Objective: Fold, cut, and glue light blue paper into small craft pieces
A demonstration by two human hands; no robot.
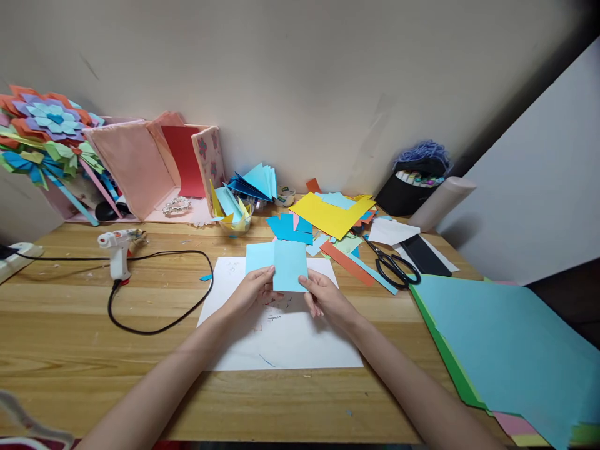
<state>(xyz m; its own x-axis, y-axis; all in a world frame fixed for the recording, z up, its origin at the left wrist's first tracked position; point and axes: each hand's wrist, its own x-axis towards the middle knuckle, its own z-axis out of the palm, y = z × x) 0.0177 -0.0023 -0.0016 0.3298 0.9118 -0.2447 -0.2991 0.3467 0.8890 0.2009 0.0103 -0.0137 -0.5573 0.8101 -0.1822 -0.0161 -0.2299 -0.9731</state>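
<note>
Both hands hold light blue paper above a marked white sheet (244, 344) on the wooden table. My left hand (253, 289) pinches the light blue paper (289, 265) near the middle of its lower edge, where a vertical edge or fold divides it. My right hand (324, 292) grips its lower right corner between thumb and fingers. The left part of the paper sits slightly behind the right part; whether it is one folded piece or two pieces I cannot tell. Some fingertips are hidden behind the paper.
A glue gun (118, 253) with a looping black cord stands at the left. Black-handled scissors (392, 269) and paper scraps (328, 215) lie beyond my right hand. Large coloured sheets (506, 344) cover the right edge. A pink box (135, 169) and paper flowers (54, 119) stand at the back left.
</note>
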